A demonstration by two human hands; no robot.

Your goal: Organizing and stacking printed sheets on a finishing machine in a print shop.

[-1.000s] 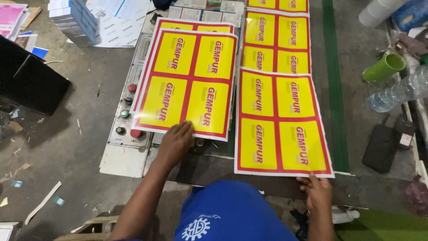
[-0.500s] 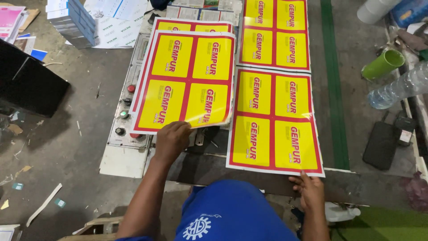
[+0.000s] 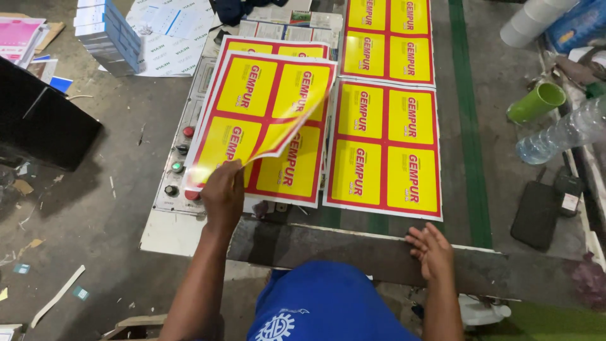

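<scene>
My left hand (image 3: 222, 194) pinches the near edge of a yellow-and-red printed sheet (image 3: 252, 107) and lifts it, so the sheet curls up off the stack of like sheets (image 3: 297, 177) on the control panel. My right hand (image 3: 430, 250) hovers open with fingers apart over the dark near edge of the conveyor belt (image 3: 328, 249), just below a flat printed sheet (image 3: 384, 148). It holds nothing. Another printed sheet (image 3: 388, 39) lies farther along the belt.
A grey control panel (image 3: 180, 167) with red and green buttons sits under the stack. To the right are a green cup (image 3: 536, 102), a plastic bottle (image 3: 558, 134) and a black pad (image 3: 536, 215). A stack of blue-edged paper (image 3: 107, 28) and a black board (image 3: 41, 120) are on the left.
The left hand has gripped the top sheet of the left stack and raised its near edge. The right-hand sheet has slid away along the belt and my right hand has let go of it.
</scene>
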